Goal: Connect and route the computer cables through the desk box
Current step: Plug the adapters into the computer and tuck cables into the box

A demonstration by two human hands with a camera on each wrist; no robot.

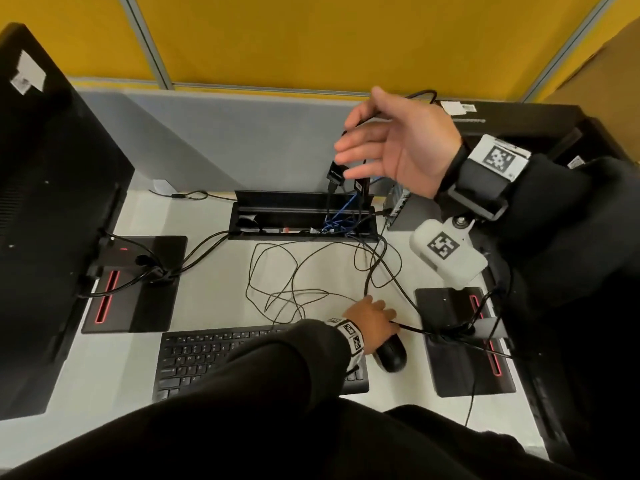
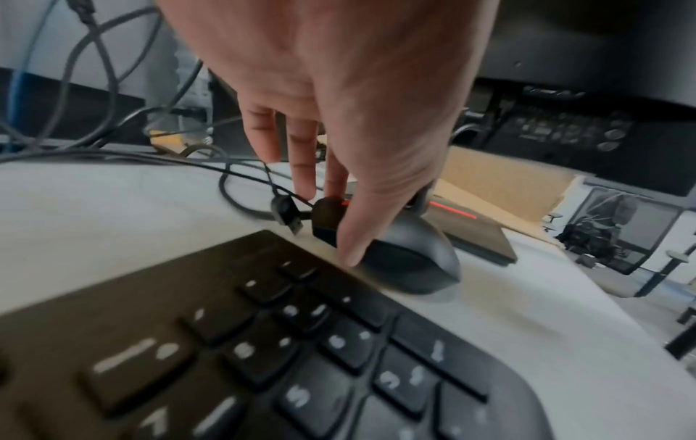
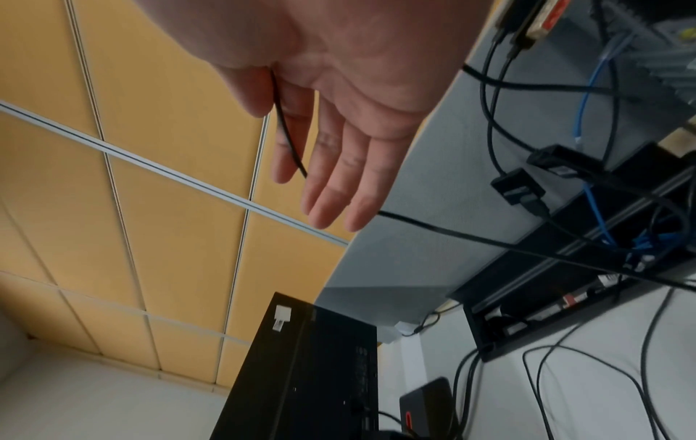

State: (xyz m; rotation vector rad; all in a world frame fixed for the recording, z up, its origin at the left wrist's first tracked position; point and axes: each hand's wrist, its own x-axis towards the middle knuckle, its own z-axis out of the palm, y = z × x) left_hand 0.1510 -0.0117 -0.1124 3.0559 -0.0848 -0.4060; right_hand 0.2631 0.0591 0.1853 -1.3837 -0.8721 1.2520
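the left hand [image 2: 339, 104] reaches down just beside the mouse [image 2: 410, 262], fingers nearly straight, tips touching a dark plug [image 2: 325, 220] pointing back toward the keyboard [image 2: 263, 342]. the right hand [image 1: 398, 147], fingers loose, thumb pinching a thin cable [image 3: 286, 125], hangs above the desk box [image 1: 301, 220], well beyond the mouse.

Head view: looked steeply down from above the desk [image 1: 214, 289], facing the yellow partition [image 1: 311, 36] at 12 o'clock; whole worktop in frame.
Left wrist view: sat low and close over the keyboard [image 2: 263, 342], looking along the left hand [image 2: 339, 104] toward the mouse [image 2: 414, 262].
Right wrist view: was raised, rolled sideways, looking along the right hand [image 3: 339, 89] toward the partition.
Overlap: head and right wrist views shared the desk box [image 1: 301, 220] [image 3: 565, 312]; head and left wrist shared the keyboard.
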